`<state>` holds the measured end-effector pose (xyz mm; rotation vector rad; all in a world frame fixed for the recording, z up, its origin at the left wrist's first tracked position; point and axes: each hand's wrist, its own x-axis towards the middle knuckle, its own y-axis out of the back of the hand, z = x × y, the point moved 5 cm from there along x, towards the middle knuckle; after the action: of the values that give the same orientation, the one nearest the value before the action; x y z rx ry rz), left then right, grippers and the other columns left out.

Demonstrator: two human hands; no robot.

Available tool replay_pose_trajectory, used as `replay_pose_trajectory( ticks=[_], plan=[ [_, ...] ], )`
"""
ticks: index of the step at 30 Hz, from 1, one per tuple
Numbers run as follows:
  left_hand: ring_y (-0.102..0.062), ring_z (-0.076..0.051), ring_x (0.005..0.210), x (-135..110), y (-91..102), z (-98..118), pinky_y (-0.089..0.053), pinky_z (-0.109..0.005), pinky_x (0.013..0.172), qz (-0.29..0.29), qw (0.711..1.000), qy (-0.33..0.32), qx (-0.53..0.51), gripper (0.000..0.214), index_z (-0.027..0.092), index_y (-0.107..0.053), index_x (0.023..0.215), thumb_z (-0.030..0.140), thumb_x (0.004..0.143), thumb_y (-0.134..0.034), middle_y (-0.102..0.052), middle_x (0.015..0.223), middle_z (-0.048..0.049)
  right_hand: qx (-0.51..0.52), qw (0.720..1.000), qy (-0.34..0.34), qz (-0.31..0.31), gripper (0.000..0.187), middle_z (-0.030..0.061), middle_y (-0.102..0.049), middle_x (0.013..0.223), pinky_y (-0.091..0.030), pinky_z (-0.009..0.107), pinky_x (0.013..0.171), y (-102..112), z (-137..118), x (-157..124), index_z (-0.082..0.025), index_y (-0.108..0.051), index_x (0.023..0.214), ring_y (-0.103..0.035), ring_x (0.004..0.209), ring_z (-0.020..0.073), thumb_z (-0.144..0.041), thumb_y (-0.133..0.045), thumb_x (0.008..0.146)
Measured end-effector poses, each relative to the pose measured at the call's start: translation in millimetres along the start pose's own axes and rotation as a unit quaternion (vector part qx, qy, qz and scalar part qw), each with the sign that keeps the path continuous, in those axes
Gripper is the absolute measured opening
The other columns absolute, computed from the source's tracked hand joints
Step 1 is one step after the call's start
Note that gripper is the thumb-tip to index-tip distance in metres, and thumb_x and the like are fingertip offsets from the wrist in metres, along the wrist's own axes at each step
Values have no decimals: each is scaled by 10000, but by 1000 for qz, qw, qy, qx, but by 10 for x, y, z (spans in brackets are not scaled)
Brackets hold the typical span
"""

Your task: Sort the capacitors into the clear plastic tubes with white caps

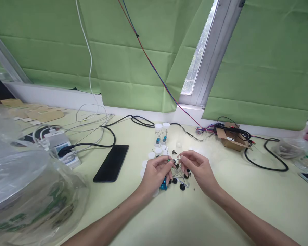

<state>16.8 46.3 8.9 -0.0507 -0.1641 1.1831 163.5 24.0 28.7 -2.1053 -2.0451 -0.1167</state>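
Note:
My left hand is closed in a pinch around a thin metal rod with a small green part. My right hand faces it, with thumb and fingertips pinched at the end of a short silvery metal pin that bridges the two hands. Beneath the fingers lie several black round-headed pieces among loose metal pins. A blue plastic piece shows just under my left hand. Two clear tubes with white caps stand behind, each with blue bits inside. More white caps sit beside my left hand.
A black phone lies left of my hands. Further left are a white power strip with cables and a large clear plastic bag. A small cardboard box with wires sits at the right, near a looped black cable.

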Motion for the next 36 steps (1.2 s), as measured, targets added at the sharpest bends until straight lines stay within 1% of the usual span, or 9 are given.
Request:
replay_pose_trajectory(
  ticks=[3, 7, 14, 19, 24, 27, 30, 33, 36],
  plan=[
    [-448, -76, 378, -4, -10, -5, -355, -204, 414, -9, 1000, 3, -3, 251, 128, -623, 876, 378, 854, -625, -595, 544, -5, -17, 1000, 25, 0, 218, -7, -607, 616, -447, 236, 499, 4, -16, -1, -168, -674, 770, -527, 516, 103, -376, -705, 830],
    [-449, -79, 372, -17, -14, -38, -366, -204, 413, -14, 1000, -10, 17, 251, 132, -628, 923, 375, 859, -619, -583, 510, 8, -4, 1000, 6, 9, 260, 0, -616, 612, -422, 228, 438, 12, 34, 7, -164, -659, 721, -516, 469, 96, -395, -694, 836],
    [-477, -85, 435, -71, -26, -23, -400, -202, 445, 2, 993, -57, 99, 224, 156, -650, 934, 364, 882, -588, -562, 572, 17, 126, 985, -115, 11, 312, -12, -599, 598, -355, 177, 385, -14, 114, -10, -155, -618, 678, -448, 436, 56, -416, -771, 756],
    [-554, -111, 564, -107, -21, 68, -455, -227, 531, 28, 965, -149, 214, 223, 164, -685, 917, 340, 906, -550, -650, 831, -56, 205, 961, -182, 21, 307, -28, -569, 599, -330, 151, 377, -38, 159, -22, -149, -602, 659, -421, 446, 37, -349, -834, 681],
    [-562, -126, 604, -116, -18, 92, -468, -233, 563, 32, 947, -188, 257, 220, 163, -701, 933, 311, 912, -539, -658, 820, -68, 239, 946, -217, 25, 302, -33, -547, 598, -333, 134, 382, -49, 198, -22, -137, -590, 623, -398, 439, 19, -288, -849, 659],
    [-556, -117, 576, -106, -13, 76, -459, -225, 538, 38, 960, -166, 223, 200, 162, -693, 895, 313, 898, -562, -646, 794, -55, 235, 949, -211, 18, 306, -30, -559, 599, -355, 131, 406, -55, 191, -19, -138, -596, 649, -429, 456, 25, -305, -852, 663],
    [-514, -97, 485, -78, -8, 31, -425, -210, 474, 26, 984, -103, 145, 201, 159, -664, 869, 343, 884, -585, -603, 656, -14, 203, 962, -180, 10, 317, -17, -591, 615, -367, 149, 421, -51, 173, -16, -146, -626, 753, -466, 479, 46, -383, -828, 694],
    [-466, -89, 414, -44, 1, 6, -394, -205, 430, 9, 997, -47, 68, 234, 149, -638, 905, 378, 871, -605, -565, 542, 15, 138, 983, -121, 9, 330, -5, -628, 670, -392, 183, 455, -29, 129, -12, -170, -638, 874, -497, 510, 71, -432, -785, 738],
    [-451, -80, 380, -16, 11, 17, -375, -206, 413, -4, 999, -28, 22, 264, 136, -625, 898, 397, 857, -626, -585, 535, 7, 53, 997, -46, 17, 279, -13, -621, 652, -414, 224, 491, -4, 52, -5, -186, -642, 860, -508, 516, 94, -420, -761, 764]
  ],
)
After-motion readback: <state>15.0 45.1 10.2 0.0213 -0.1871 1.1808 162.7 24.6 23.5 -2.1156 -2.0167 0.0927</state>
